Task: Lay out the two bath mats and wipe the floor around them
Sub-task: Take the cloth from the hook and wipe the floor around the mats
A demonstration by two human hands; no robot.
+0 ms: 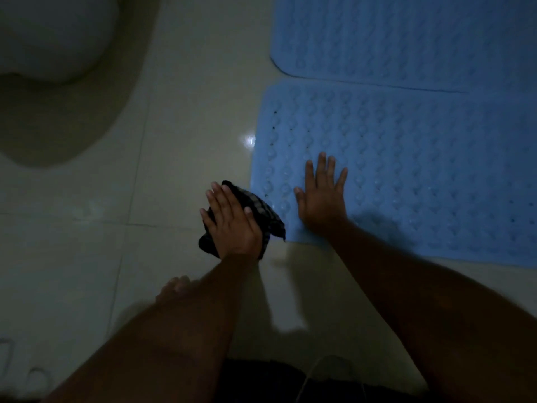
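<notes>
Pressing dark checked cloth (261,212) flat under left hand (232,222); soft, light. Right hand (321,196) spread open, pinning near mat (421,170): limp rubber, best gripped at the edge.

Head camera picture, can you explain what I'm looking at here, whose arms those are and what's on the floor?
There is no machine here. A person wears a camera on the head, so you look down along their own arms at a dim tiled floor. The left hand presses a dark checked cloth flat on the tiles, beside the mat's edge. The right hand rests open and flat on the nearer blue bath mat. A second blue mat lies just beyond it. The pale rounded shape at top left looks like a toilet.
</notes>
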